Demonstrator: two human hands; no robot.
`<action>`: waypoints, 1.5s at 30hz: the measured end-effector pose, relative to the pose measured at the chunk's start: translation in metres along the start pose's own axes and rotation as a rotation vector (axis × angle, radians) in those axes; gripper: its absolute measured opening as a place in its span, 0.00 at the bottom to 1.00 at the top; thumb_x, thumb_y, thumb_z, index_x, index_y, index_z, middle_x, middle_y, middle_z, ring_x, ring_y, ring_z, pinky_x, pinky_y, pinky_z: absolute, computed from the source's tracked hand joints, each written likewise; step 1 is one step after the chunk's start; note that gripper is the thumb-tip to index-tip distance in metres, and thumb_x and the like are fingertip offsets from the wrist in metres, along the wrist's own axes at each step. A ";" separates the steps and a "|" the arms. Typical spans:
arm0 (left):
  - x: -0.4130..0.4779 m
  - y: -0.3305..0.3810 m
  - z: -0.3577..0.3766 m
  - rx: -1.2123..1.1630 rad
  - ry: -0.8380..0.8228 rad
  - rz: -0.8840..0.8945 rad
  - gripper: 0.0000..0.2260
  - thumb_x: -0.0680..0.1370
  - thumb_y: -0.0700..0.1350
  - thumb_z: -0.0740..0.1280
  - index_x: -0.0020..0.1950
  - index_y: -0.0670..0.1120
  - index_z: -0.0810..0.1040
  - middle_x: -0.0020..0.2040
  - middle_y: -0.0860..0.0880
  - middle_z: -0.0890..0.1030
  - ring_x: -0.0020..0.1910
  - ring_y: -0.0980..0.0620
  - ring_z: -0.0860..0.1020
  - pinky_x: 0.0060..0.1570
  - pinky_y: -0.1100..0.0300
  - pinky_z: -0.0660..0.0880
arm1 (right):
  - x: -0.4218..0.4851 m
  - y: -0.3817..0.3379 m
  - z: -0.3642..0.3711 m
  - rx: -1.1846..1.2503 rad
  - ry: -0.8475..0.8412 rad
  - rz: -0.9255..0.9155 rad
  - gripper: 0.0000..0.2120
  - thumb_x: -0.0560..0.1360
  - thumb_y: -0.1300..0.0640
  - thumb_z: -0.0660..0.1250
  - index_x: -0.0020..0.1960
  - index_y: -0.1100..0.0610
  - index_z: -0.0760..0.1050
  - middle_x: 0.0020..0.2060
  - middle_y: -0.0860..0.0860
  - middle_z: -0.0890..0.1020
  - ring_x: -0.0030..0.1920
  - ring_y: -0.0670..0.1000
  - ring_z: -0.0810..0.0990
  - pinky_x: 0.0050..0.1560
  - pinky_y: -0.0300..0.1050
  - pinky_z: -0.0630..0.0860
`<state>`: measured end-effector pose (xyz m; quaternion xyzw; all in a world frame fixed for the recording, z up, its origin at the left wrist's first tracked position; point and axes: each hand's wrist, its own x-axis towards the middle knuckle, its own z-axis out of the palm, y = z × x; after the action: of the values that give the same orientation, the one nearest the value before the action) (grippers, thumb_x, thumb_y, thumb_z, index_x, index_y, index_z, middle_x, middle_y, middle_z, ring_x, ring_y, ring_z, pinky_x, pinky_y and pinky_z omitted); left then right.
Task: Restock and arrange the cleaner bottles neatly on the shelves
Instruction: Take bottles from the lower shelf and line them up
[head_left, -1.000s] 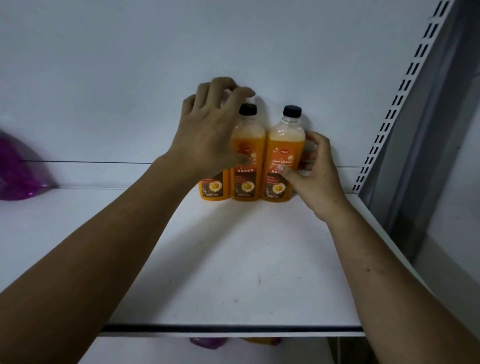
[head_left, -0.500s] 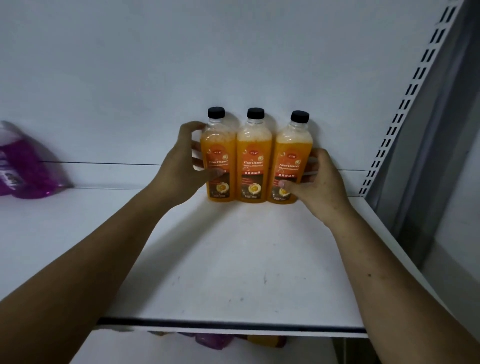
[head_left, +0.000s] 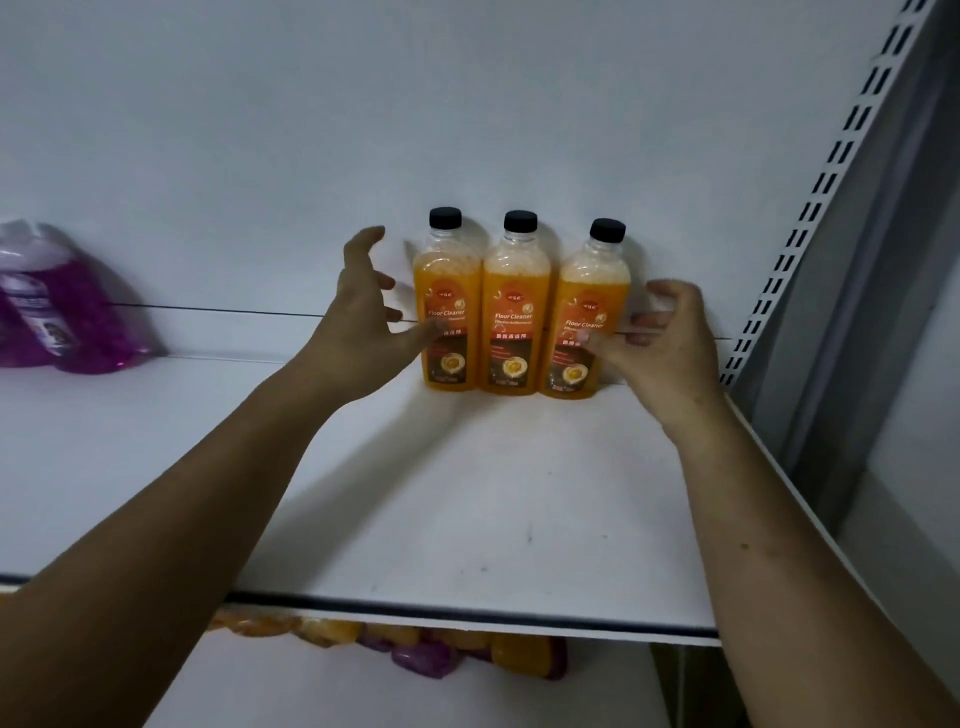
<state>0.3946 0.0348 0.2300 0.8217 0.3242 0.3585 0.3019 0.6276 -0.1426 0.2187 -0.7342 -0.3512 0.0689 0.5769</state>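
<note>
Three orange floor cleaner bottles with black caps stand upright in a tight row against the back panel of the white shelf (head_left: 467, 493): the left bottle (head_left: 448, 291), the middle bottle (head_left: 515, 296) and the right bottle (head_left: 592, 301). My left hand (head_left: 363, 322) is spread beside the left bottle, its thumb tip at the label. My right hand (head_left: 660, 338) hovers at the right bottle's side with loosely curled fingers, its thumb near the label. Neither hand grips a bottle.
Purple cleaner bottles (head_left: 57, 312) sit at the far left of the same shelf. A perforated upright (head_left: 810, 208) bounds the shelf on the right. Orange and purple bottles (head_left: 426, 649) lie on the level below the shelf's front edge.
Both hands have let go of the outer bottles and drawn slightly outward. The three bottles stay in a row.
</note>
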 end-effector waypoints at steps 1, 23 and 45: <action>-0.008 0.004 -0.005 0.039 0.007 0.013 0.47 0.74 0.54 0.79 0.82 0.57 0.52 0.70 0.47 0.72 0.60 0.48 0.81 0.51 0.58 0.77 | -0.003 -0.008 -0.005 -0.039 0.032 -0.028 0.42 0.69 0.48 0.83 0.75 0.47 0.64 0.68 0.51 0.77 0.64 0.53 0.79 0.57 0.48 0.78; -0.237 -0.007 -0.069 0.526 0.008 0.187 0.33 0.75 0.69 0.65 0.75 0.54 0.71 0.69 0.52 0.78 0.66 0.50 0.76 0.60 0.49 0.75 | -0.219 -0.011 0.005 -0.406 -0.404 -0.376 0.25 0.76 0.39 0.69 0.72 0.41 0.71 0.64 0.40 0.75 0.66 0.44 0.73 0.65 0.52 0.77; -0.248 -0.241 0.040 0.073 -0.436 -0.489 0.33 0.80 0.65 0.67 0.80 0.50 0.68 0.73 0.45 0.77 0.65 0.44 0.80 0.59 0.52 0.78 | -0.280 0.141 0.170 0.035 -0.437 0.509 0.14 0.79 0.45 0.73 0.60 0.39 0.71 0.61 0.46 0.80 0.60 0.49 0.81 0.55 0.41 0.79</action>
<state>0.2180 -0.0153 -0.0659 0.7873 0.4521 0.0793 0.4117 0.3942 -0.1856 -0.0479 -0.7561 -0.2710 0.3726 0.4648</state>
